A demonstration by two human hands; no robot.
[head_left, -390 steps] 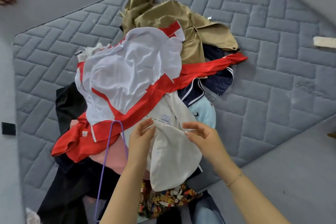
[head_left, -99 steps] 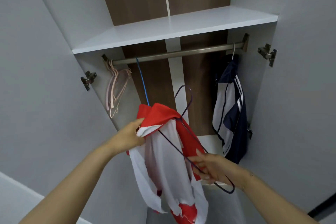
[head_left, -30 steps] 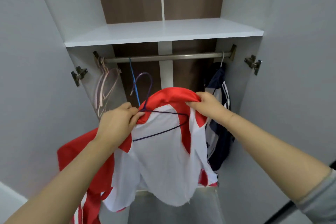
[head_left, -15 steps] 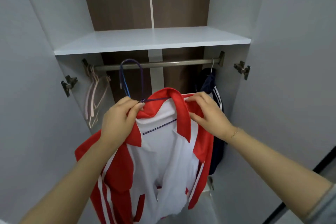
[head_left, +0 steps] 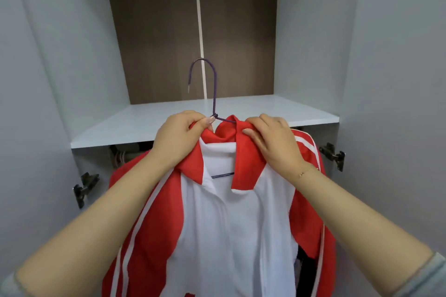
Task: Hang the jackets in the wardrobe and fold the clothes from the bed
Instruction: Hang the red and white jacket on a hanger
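Observation:
A red and white jacket hangs on a purple wire hanger that I hold up in front of the open wardrobe. My left hand pinches the hanger's neck together with the left side of the red collar. My right hand grips the right side of the collar. The hanger's hook stands upright above the white shelf, free of any rail. The hanging rail is hidden behind the jacket and my hands.
Pale pink hangers show just under the shelf at the left. Door hinges sit on the left side and a hinge on the right. Grey wardrobe doors stand open on both sides. A dark garment peeks out at the lower right.
The view has tilted upward, so the shelf sits lower and the rail is hidden. The jacket now sits squarer on the hanger, its collar drawn up round the neck, and the hook stands straight.

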